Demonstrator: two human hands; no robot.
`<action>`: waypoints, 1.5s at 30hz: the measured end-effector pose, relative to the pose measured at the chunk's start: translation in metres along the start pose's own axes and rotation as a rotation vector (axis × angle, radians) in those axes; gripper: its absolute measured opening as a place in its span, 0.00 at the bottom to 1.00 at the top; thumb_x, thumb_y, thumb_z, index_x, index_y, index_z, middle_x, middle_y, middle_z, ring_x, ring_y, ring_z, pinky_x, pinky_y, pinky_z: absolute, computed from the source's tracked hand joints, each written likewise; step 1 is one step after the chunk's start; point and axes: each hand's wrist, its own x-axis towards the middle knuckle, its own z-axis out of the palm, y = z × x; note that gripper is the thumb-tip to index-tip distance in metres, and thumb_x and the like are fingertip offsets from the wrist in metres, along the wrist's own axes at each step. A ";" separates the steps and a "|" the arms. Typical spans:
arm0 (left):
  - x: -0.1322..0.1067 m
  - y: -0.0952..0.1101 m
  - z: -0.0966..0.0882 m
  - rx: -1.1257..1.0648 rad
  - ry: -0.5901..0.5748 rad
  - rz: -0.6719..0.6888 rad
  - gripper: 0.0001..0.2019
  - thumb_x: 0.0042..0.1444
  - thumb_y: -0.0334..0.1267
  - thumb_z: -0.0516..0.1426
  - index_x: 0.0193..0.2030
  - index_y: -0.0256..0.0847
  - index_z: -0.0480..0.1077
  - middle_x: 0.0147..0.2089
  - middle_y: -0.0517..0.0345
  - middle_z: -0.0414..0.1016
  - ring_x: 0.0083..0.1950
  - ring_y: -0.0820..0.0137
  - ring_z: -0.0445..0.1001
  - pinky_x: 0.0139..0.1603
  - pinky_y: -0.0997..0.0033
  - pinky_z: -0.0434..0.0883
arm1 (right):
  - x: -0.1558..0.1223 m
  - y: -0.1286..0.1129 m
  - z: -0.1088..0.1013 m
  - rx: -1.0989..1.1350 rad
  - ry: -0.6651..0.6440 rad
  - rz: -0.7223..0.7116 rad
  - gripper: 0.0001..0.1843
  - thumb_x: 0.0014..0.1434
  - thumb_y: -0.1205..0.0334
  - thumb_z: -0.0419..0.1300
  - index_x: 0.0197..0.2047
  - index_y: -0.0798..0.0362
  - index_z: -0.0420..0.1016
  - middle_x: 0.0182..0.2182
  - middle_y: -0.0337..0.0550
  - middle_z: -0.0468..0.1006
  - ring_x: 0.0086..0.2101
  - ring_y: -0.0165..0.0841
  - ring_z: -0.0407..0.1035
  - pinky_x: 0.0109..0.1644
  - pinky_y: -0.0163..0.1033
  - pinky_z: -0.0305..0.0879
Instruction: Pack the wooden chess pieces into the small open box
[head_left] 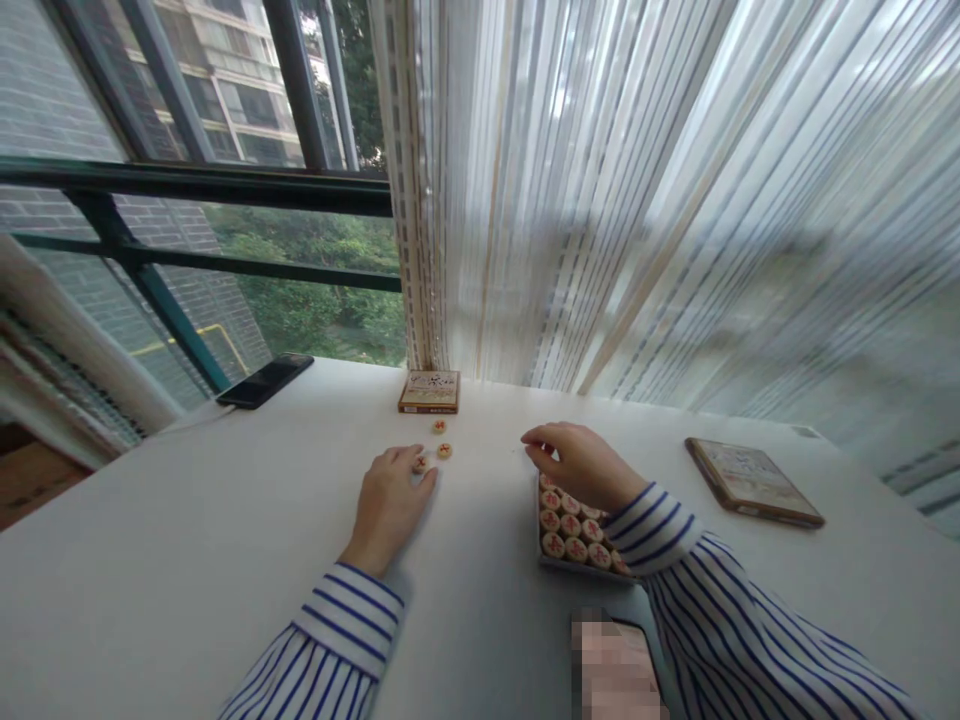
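My left hand point(391, 500) rests low on the white table, thumb and index finger closed around the sides of a round wooden xiangqi piece point(421, 464) with a red character. Just past it lie two more pieces, a nearer one point(445, 451) and a farther one point(439, 427). Over a shallow box point(539, 535) filled with rows of xiangqi pieces point(571, 527) hovers my right hand point(581, 460). Its fingers are bent toward the thumb, pointing left, and whatever may be between the tips is hidden. The hand and sleeve cover the box's far right part.
A flat printed box point(430, 391) stands at the back edge by the curtain point(525, 200). Another flat box or lid point(754, 482) lies at the right. A black phone point(266, 381) with a cable is at the back left. A second phone point(619, 665), its screen blurred, lies in front.
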 end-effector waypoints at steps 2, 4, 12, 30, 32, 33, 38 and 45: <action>0.001 -0.006 0.002 0.079 -0.047 0.006 0.18 0.52 0.41 0.52 0.47 0.34 0.70 0.45 0.45 0.73 0.45 0.58 0.69 0.48 0.60 0.65 | 0.006 -0.007 0.003 -0.015 -0.022 -0.013 0.13 0.57 0.64 0.51 0.41 0.52 0.75 0.34 0.42 0.79 0.34 0.32 0.70 0.40 0.36 0.62; 0.002 -0.008 0.004 0.128 -0.086 -0.001 0.18 0.53 0.41 0.52 0.47 0.35 0.70 0.44 0.46 0.73 0.45 0.59 0.69 0.47 0.62 0.65 | 0.011 -0.013 0.004 -0.022 -0.038 -0.019 0.14 0.57 0.64 0.51 0.41 0.52 0.75 0.35 0.43 0.79 0.34 0.32 0.70 0.40 0.36 0.62; 0.003 -0.008 0.002 0.115 -0.092 0.001 0.12 0.55 0.37 0.50 0.40 0.38 0.73 0.39 0.49 0.74 0.42 0.61 0.70 0.45 0.64 0.66 | 0.013 -0.022 0.013 -0.008 -0.060 -0.052 0.14 0.57 0.64 0.51 0.42 0.52 0.75 0.35 0.43 0.78 0.35 0.33 0.71 0.41 0.37 0.62; -0.016 0.085 0.000 -0.513 0.024 0.437 0.10 0.53 0.39 0.58 0.40 0.39 0.70 0.36 0.54 0.76 0.37 0.69 0.73 0.41 0.67 0.71 | -0.043 -0.003 -0.003 0.810 0.136 0.074 0.12 0.56 0.58 0.57 0.40 0.55 0.73 0.34 0.44 0.78 0.34 0.30 0.72 0.39 0.36 0.68; -0.016 0.092 0.005 -0.523 0.050 0.510 0.09 0.53 0.37 0.58 0.41 0.38 0.70 0.37 0.53 0.76 0.39 0.68 0.74 0.42 0.67 0.71 | -0.044 0.002 -0.007 0.957 0.105 0.110 0.11 0.54 0.58 0.59 0.39 0.56 0.73 0.34 0.44 0.79 0.35 0.30 0.72 0.40 0.37 0.69; -0.016 0.094 0.008 -0.530 0.065 0.536 0.09 0.53 0.36 0.58 0.42 0.38 0.69 0.38 0.52 0.75 0.40 0.68 0.73 0.43 0.67 0.71 | -0.045 0.004 -0.008 1.011 0.091 0.121 0.11 0.53 0.58 0.60 0.38 0.56 0.73 0.33 0.44 0.79 0.34 0.30 0.72 0.40 0.37 0.69; -0.023 0.097 0.022 -0.594 0.098 0.518 0.12 0.52 0.33 0.58 0.45 0.39 0.69 0.40 0.53 0.75 0.43 0.69 0.73 0.45 0.68 0.70 | -0.046 0.012 -0.006 1.153 0.013 0.142 0.10 0.51 0.60 0.62 0.36 0.57 0.74 0.32 0.43 0.79 0.35 0.29 0.73 0.41 0.37 0.69; -0.027 0.099 0.023 -1.061 -0.246 -0.016 0.09 0.51 0.37 0.59 0.40 0.39 0.74 0.38 0.55 0.78 0.39 0.69 0.75 0.42 0.70 0.71 | -0.045 0.012 -0.007 1.137 -0.011 0.159 0.10 0.51 0.60 0.62 0.36 0.57 0.74 0.32 0.43 0.79 0.34 0.29 0.72 0.41 0.38 0.69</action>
